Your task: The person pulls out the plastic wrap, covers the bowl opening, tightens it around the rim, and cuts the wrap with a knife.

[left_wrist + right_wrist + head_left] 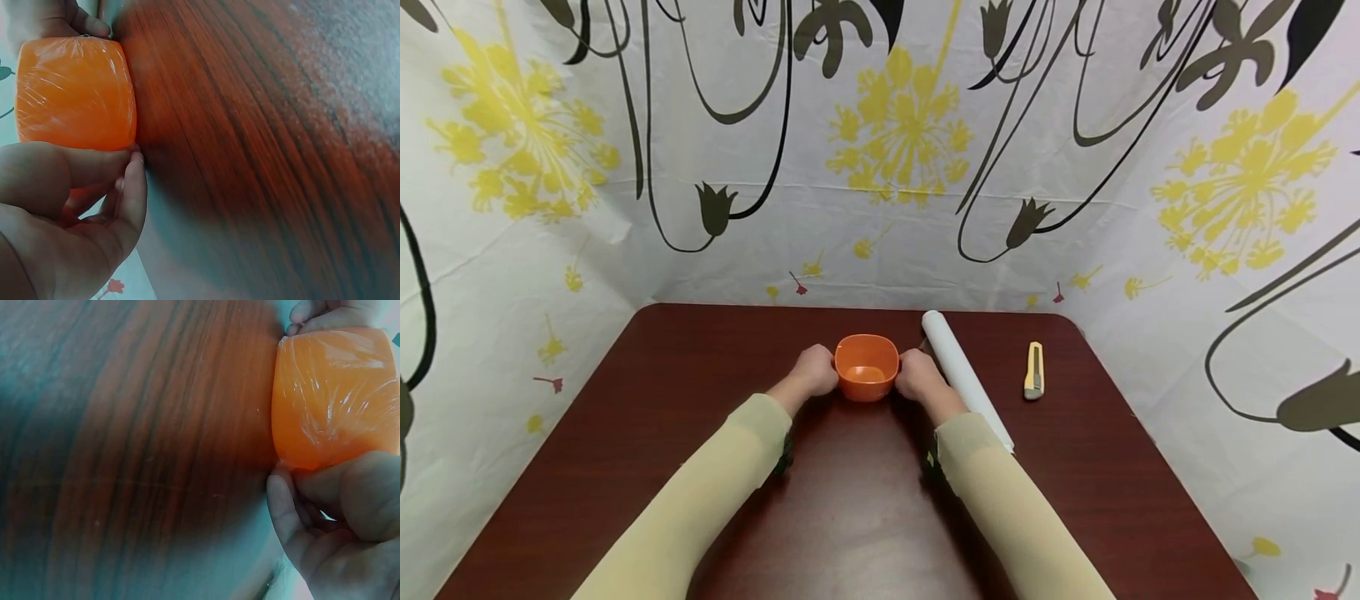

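Note:
An orange bowl (867, 372) stands near the far edge of the table, between both hands. Clear, creased cling film (331, 406) is stretched over the bowl's near side and glints in both wrist views. At the bowl's left side, my left hand (816, 370) pinches the film between thumb and fingertips, close to the bowl's lower corner. My right hand (919, 375) does the same at the right side, its thumb and finger meeting by the tabletop. The film between the fingertips is mostly hidden.
A white roll (967, 379) lies slantwise just right of the right hand and forearm. Farther right rests a yellow utility knife (1034, 371). The dark red-brown wooden table (865, 533) ends at a flower-patterned cloth wall (880, 250) behind the bowl.

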Available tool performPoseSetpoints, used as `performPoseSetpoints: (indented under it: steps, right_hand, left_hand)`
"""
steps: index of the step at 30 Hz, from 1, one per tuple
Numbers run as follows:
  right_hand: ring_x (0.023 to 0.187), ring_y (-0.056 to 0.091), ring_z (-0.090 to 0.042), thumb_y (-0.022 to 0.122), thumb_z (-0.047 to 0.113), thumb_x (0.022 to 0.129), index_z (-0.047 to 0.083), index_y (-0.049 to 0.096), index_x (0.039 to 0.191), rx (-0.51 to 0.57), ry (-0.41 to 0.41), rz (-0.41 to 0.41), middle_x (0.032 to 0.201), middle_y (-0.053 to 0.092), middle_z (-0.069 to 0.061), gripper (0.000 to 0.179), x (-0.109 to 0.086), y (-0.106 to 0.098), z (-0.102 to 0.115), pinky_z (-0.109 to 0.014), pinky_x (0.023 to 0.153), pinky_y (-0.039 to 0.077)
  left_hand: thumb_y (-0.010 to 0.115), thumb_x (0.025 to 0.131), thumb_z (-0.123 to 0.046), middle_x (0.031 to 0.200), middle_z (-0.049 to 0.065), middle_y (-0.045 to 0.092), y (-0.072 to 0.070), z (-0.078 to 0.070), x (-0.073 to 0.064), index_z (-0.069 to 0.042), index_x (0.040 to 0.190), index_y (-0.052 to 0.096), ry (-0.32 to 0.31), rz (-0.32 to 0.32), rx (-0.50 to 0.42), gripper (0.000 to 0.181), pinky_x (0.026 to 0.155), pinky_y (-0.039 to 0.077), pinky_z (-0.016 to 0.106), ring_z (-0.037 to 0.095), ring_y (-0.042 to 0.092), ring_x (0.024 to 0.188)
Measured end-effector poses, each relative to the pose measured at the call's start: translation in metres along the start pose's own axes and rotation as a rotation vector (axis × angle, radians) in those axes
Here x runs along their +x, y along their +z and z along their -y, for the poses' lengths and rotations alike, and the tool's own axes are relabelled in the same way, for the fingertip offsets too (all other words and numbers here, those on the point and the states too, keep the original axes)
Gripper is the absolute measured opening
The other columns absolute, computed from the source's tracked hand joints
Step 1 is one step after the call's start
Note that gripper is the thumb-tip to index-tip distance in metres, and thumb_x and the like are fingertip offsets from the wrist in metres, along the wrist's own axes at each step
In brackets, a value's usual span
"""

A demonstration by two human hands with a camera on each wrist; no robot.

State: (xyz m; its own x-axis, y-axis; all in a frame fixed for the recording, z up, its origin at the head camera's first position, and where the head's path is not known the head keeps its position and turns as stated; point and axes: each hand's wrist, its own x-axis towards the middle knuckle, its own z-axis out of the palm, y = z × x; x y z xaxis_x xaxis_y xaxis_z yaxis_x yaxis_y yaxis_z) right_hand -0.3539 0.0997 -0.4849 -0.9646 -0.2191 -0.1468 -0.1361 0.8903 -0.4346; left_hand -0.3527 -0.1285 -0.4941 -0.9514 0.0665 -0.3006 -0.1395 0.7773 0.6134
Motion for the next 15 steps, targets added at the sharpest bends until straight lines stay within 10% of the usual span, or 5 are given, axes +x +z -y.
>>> performPoseSetpoints:
  steps: [6,10,15]
  right_hand:
    - [0.083,0.063,-0.024,0.069,0.005,0.094,0.009,0.081,0.1,-0.016,-0.008,-0.009,0.093,0.075,-0.005,0.015,0.044,0.029,-0.035,-0.036,0.082,0.057]
    - [0.085,0.064,-0.024,0.069,0.007,0.094,0.008,0.081,0.103,-0.053,-0.018,-0.01,0.097,0.077,-0.007,0.015,0.055,0.037,-0.044,-0.038,0.084,0.059]
    - [0.09,0.066,-0.026,0.067,0.005,0.092,0.005,0.082,0.105,-0.076,-0.023,-0.038,0.1,0.079,-0.012,0.02,0.024,0.016,-0.018,-0.041,0.091,0.06]
  left_hand:
    - [0.068,0.099,-0.005,0.084,0.008,0.07,0.017,0.028,0.044,-0.007,0.089,0.079,0.029,0.005,0.05,0.015,0.075,0.06,0.036,0.027,0.065,0.081]
    - [0.071,0.101,-0.007,0.088,0.007,0.07,0.01,0.012,0.017,-0.005,0.099,0.077,0.023,-0.021,0.06,0.007,0.081,0.061,0.035,0.024,0.066,0.083]
    - [0.067,0.101,-0.003,0.08,0.008,0.07,-0.004,-0.014,-0.023,-0.003,0.09,0.078,-0.002,-0.053,0.096,0.016,0.084,0.06,0.035,0.024,0.066,0.081]
